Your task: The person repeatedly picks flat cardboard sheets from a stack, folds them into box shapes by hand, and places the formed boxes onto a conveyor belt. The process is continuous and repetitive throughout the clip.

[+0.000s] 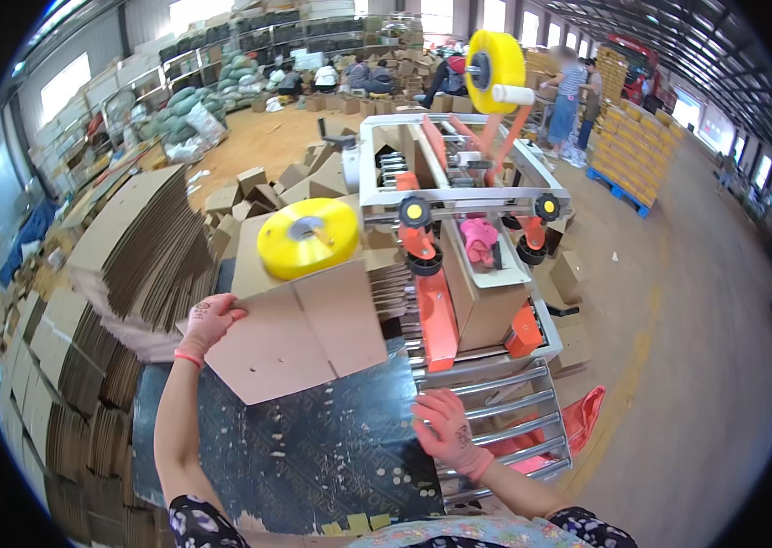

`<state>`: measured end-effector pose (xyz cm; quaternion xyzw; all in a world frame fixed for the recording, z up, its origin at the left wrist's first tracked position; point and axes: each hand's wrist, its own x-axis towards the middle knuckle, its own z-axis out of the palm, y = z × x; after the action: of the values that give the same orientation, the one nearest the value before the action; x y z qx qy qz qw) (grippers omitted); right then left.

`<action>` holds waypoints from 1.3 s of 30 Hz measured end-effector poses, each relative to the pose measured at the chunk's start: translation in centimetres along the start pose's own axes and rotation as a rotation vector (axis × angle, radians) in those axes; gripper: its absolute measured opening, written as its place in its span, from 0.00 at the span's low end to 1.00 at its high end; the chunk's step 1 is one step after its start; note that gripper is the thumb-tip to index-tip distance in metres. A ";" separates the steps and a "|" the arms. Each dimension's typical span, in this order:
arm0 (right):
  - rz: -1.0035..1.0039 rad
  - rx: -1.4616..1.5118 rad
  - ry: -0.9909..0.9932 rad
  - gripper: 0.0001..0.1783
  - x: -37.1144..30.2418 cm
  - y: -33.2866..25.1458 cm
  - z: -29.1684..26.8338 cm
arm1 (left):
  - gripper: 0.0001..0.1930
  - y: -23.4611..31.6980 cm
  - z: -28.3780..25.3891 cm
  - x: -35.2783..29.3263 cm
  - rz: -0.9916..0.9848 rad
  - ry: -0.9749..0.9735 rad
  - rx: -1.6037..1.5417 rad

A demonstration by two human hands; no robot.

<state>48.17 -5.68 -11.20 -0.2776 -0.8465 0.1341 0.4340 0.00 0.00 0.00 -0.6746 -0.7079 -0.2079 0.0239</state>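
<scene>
My left hand point(210, 324), in a pink glove, grips the left edge of a flattened cardboard box point(299, 338), which stands tilted above the dark worktop point(313, 447). My right hand point(448, 429), gloved alike, holds nothing; its fingers stretch out above the near end of the roller conveyor point(532, 429), beside the worktop's edge. Behind the flattened box, a big roll of yellow tape point(336, 228) lies flat on cardboard. Inside the carton sealing machine point(486, 194), between orange guides, a brown carton point(488, 315) stands upright. Pink cloth or a glove point(477, 239) lies on top of the machine.
Stacks of flattened cartons point(130, 233) rise at my left. Another yellow tape roll point(501, 64) is mounted above the machine. Red fabric point(584, 416) hangs beside the conveyor. Several people are farther back, near a pallet of yellow boxes point(628, 151).
</scene>
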 end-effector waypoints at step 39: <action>-0.437 0.076 -0.173 0.26 0.5 -10.9 -6.6 | 0.30 25.1 -8.1 -24.4 0.541 -0.523 -0.268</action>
<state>49.40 -14.34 -1.91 -0.0589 -0.9149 0.0920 0.3885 24.42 -25.64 6.28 -0.8640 -0.4535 -0.1059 -0.1913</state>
